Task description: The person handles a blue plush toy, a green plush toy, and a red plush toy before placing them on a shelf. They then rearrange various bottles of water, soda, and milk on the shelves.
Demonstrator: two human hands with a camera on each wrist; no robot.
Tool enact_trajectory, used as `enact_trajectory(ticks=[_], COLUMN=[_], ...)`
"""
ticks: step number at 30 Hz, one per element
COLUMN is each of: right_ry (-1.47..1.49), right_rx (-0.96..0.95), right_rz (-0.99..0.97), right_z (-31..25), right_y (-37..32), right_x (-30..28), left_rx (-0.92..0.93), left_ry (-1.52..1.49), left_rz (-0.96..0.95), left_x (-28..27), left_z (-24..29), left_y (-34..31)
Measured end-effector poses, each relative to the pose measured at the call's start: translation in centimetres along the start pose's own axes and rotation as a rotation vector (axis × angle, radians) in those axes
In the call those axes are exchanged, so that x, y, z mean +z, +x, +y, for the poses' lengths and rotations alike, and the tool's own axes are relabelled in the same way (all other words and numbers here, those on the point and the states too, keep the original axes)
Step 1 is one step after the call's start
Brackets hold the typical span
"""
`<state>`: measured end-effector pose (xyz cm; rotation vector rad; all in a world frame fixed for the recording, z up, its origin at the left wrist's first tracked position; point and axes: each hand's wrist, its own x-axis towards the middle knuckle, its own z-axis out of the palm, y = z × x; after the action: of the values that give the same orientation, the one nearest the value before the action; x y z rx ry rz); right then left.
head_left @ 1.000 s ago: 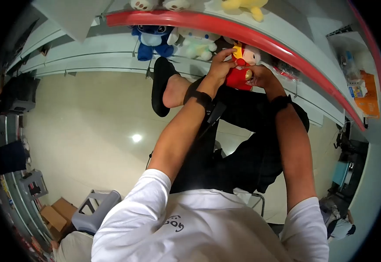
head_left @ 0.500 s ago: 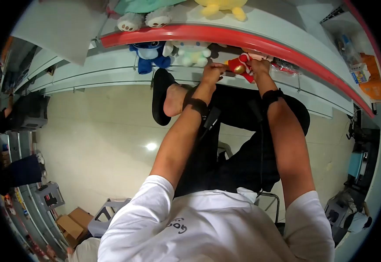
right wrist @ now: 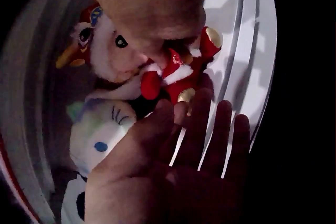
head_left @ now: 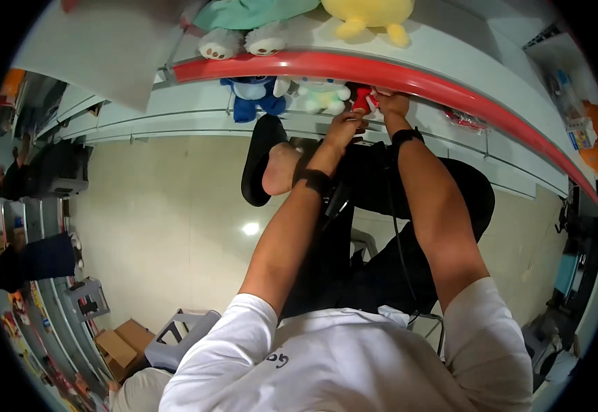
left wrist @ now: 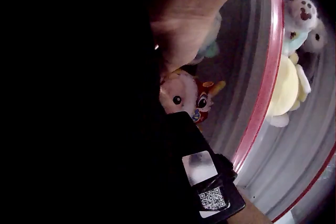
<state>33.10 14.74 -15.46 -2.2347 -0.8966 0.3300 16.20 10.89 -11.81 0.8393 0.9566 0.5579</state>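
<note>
In the right wrist view a plush doll [right wrist: 176,77] in a red outfit with white trim lies beside a pale cat-faced plush [right wrist: 102,132]. My right hand [head_left: 393,104] grips the doll's body from above, its fingertips hidden among the red cloth. The doll's face [left wrist: 181,95] and horned red hood show in the left wrist view. My left hand [head_left: 345,129] is at the shelf's front, fingers stretched out and spread, thumb close to the doll's red and gold limbs. In the head view the red shelf edge covers the doll's head.
A blue plush [head_left: 254,96] sits left on the same shelf; a clear packet [head_left: 465,120] lies right. Above runs the red shelf edge [head_left: 278,64], with a yellow plush [head_left: 367,17] over it. My raised foot [head_left: 278,168] is below the shelf; a grey stool [head_left: 182,336] stands behind left.
Held upright between both hands at first, the doll has tilted and moved left under the red edge, beside the pale plush. My left hand has let go; the right has moved left with it.
</note>
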Motion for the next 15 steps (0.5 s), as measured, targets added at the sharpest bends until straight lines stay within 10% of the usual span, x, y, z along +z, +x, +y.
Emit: enact_trajectory(ticks=[15], right_ry=[-0.013], right_rx=[-0.143], right_rz=[0.011], right_z=[-1.0], right_y=[-1.5], right_x=[-2.8], left_rx=[0.055], left_ry=[-0.042], left_rz=[0.110], left_x=[1.4], left_z=[-0.8], left_y=[0.7])
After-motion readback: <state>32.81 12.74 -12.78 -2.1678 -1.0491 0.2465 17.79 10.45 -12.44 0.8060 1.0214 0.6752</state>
